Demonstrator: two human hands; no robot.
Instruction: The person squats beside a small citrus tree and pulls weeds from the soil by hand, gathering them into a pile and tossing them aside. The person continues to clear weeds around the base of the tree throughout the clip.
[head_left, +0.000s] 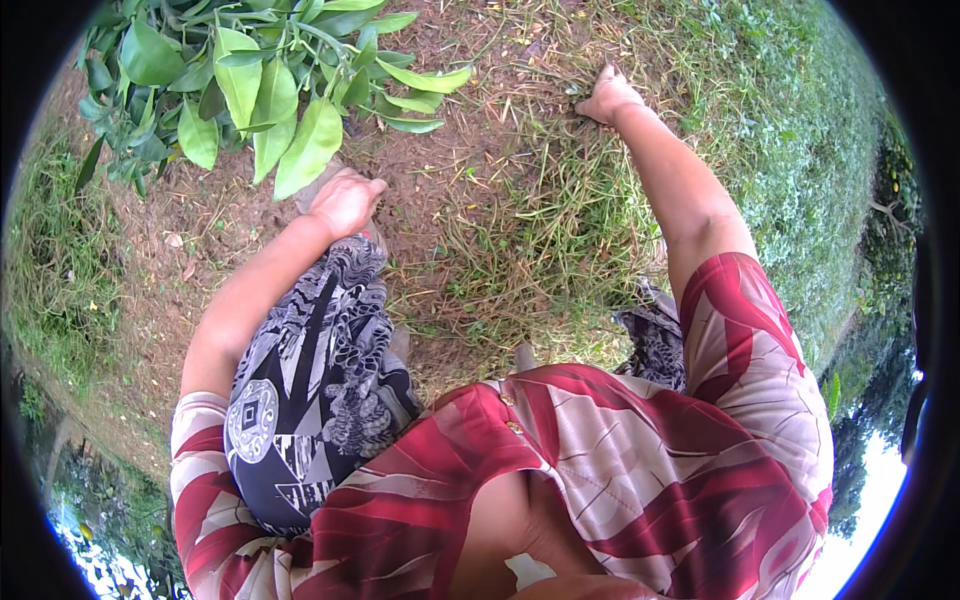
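My left hand (346, 202) rests near my bent knee, below the hanging leaves, its fingers curled; whether anything is in them cannot be told. Black, grey and white patterned trousers (322, 352) cover the leg beneath it. My right hand (611, 97) reaches far forward to the ground, at the edge of the cut grass and weeds. Its fingers point down and away, and their tips are partly hidden. Loose pulled or cut grass (555, 225) lies in a heap between my two arms, on reddish-brown soil (442, 157).
A leafy citrus-like branch (277, 97) hangs low at the upper left, close to my left hand. Thick low weeds (810, 172) grow along the right side. Taller grass (60, 277) stands at the far left. Trees (892, 217) show at the right rim.
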